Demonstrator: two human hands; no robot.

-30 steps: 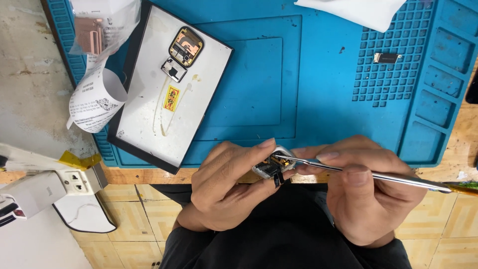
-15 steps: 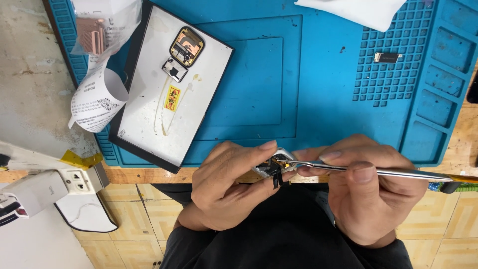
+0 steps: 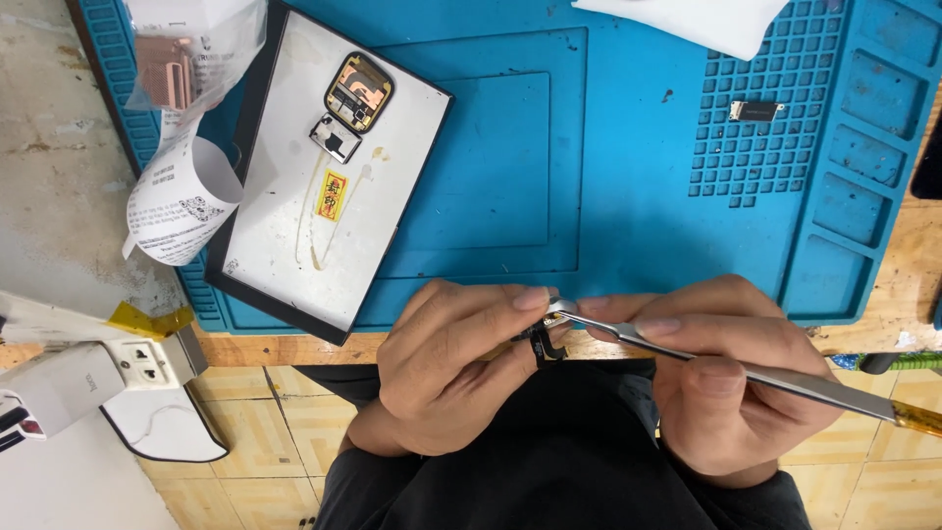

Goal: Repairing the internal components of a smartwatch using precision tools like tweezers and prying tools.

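Note:
My left hand (image 3: 446, 368) pinches a small dark part (image 3: 543, 345) between thumb and fingertips, just below the front edge of the blue work mat (image 3: 628, 206). My right hand (image 3: 731, 378) grips a slim metal tool (image 3: 775, 378) whose tip rests on that part; the tool's yellow end (image 3: 920, 420) sticks out to the right. Most of the part is hidden by my fingers.
A white tray (image 3: 294, 265) on the mat's left holds a square watch-like module (image 3: 358, 93), a small chip and a yellow sticker. A curled paper slip (image 3: 177, 201) lies left, a white power strip (image 3: 98, 378) lower left, and a tiny component (image 3: 754, 110) on the mat's grid.
Both hands stay together at the mat's edge; the tool has shifted only slightly in my right hand, its tip still on the small part.

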